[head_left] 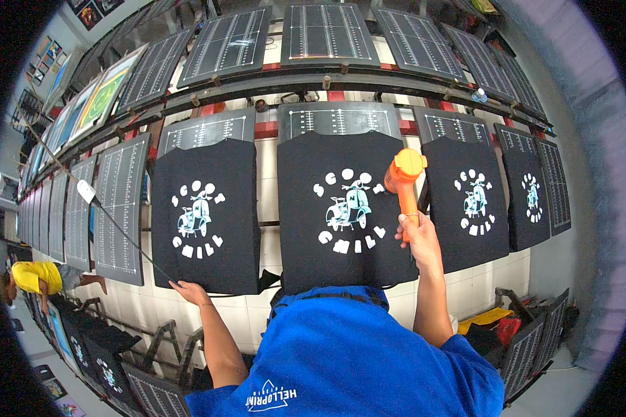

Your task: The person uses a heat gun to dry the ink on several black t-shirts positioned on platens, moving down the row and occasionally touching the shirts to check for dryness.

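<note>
One orange blower (rounded), black cloth shirt

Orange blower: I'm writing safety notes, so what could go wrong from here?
If hot, the orange blower in the right hand might scorch the central black shirt near it. The dark cord in the left hand could brush the row's leftmost shirt, and the cord's white connector might pull loose.
</note>
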`<state>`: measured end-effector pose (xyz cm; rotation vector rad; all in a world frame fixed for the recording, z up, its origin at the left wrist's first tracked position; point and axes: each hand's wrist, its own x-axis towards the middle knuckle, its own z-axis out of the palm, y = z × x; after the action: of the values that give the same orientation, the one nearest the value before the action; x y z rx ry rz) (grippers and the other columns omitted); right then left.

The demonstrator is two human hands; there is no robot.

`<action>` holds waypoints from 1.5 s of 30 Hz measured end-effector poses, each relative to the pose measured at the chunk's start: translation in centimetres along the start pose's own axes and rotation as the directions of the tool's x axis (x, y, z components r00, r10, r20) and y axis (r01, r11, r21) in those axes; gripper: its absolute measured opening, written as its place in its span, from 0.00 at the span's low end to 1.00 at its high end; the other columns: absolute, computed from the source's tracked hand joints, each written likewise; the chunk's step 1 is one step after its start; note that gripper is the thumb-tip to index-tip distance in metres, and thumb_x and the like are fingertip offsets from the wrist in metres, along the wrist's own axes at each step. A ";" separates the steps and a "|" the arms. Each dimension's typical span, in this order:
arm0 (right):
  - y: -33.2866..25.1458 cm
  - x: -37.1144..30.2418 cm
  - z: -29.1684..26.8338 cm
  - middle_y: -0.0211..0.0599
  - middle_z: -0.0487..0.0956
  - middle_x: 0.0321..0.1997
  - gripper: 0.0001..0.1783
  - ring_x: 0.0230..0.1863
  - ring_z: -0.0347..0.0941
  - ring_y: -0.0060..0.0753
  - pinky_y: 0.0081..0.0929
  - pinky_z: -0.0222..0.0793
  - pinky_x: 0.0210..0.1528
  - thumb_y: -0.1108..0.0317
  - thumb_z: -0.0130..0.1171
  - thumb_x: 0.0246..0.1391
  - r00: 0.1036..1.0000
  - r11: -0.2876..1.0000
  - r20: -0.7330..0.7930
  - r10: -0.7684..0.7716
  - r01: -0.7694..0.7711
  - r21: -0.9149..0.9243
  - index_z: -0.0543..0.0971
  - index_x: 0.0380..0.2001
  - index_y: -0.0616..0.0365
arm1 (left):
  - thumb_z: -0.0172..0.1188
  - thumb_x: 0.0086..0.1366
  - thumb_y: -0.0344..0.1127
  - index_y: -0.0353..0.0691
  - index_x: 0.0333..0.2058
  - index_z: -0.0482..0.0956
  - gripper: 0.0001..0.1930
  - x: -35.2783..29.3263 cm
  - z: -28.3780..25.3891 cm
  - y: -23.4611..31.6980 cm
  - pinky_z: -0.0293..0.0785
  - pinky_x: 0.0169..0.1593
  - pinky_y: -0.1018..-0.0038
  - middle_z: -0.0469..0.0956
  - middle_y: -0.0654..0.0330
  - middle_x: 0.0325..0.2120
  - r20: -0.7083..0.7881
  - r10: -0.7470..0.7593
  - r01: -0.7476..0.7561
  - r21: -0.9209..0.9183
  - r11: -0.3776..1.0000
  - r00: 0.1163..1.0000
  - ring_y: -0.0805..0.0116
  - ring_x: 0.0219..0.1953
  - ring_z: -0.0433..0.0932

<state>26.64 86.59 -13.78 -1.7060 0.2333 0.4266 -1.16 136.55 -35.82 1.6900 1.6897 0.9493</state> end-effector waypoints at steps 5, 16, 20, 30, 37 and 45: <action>-0.4 1.1 -1.1 0.27 0.74 0.24 0.14 0.24 0.72 0.19 0.17 0.64 0.22 0.57 0.58 0.57 0.999 0.998 0.035 -0.002 0.000 0.057 0.74 0.36 0.57 | 0.35 0.72 0.39 0.28 0.61 0.58 0.25 0.1 -2.0 -2.7 0.58 0.62 0.61 0.62 0.37 0.58 0.044 0.068 -0.072 0.102 0.992 0.997 0.42 0.60 0.63; -0.9 1.7 -0.6 0.27 0.74 0.23 0.14 0.24 0.72 0.20 0.16 0.63 0.21 0.56 0.58 0.57 0.999 0.995 0.042 0.028 -0.031 0.092 0.74 0.35 0.57 | 0.35 0.73 0.39 0.26 0.56 0.64 0.22 0.7 -8.1 -3.9 0.64 0.59 0.59 0.67 0.39 0.54 0.103 -0.038 0.011 0.255 0.967 0.994 0.45 0.57 0.67; -0.7 1.4 1.6 0.27 0.74 0.24 0.14 0.24 0.72 0.20 0.17 0.63 0.21 0.56 0.57 0.58 0.999 0.999 -0.024 -0.021 0.022 0.026 0.73 0.35 0.56 | 0.36 0.73 0.40 0.27 0.55 0.66 0.22 3.7 -9.1 -5.1 0.64 0.57 0.58 0.69 0.39 0.53 0.086 -0.053 0.021 0.339 0.941 0.995 0.43 0.56 0.68; 0.4 -5.9 12.2 0.30 0.72 0.26 0.18 0.28 0.73 0.26 0.20 0.66 0.22 0.61 0.59 0.56 0.998 0.903 0.015 0.060 -0.061 0.424 0.69 0.45 0.58 | 0.41 0.71 0.43 0.24 0.53 0.66 0.24 21.7 -10.0 -12.8 0.63 0.55 0.55 0.70 0.34 0.50 0.016 0.022 -0.026 0.299 0.954 1.000 0.38 0.52 0.68; 0.8 -11.0 33.0 0.30 0.68 0.24 0.21 0.25 0.69 0.28 0.23 0.65 0.21 0.69 0.59 0.50 0.918 0.779 0.358 0.173 -0.350 0.520 0.69 0.48 0.61 | 0.40 0.72 0.44 0.26 0.51 0.67 0.23 35.6 -9.6 -16.0 0.64 0.53 0.56 0.72 0.35 0.47 0.038 -0.043 0.034 0.209 0.977 0.998 0.38 0.49 0.70; -6.0 -7.6 46.0 0.27 0.72 0.22 0.16 0.22 0.71 0.20 0.18 0.64 0.19 0.56 0.55 0.60 0.953 0.992 0.302 -0.028 -0.010 0.122 0.72 0.39 0.59 | 0.37 0.73 0.43 0.24 0.51 0.67 0.24 40.0 -9.0 -18.3 0.63 0.56 0.59 0.70 0.35 0.49 0.133 -0.104 0.085 0.144 0.986 0.986 0.40 0.52 0.69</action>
<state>15.17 132.14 -11.32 -1.4978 0.0265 0.6473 -21.15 176.38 -41.46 1.7046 1.7581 0.6673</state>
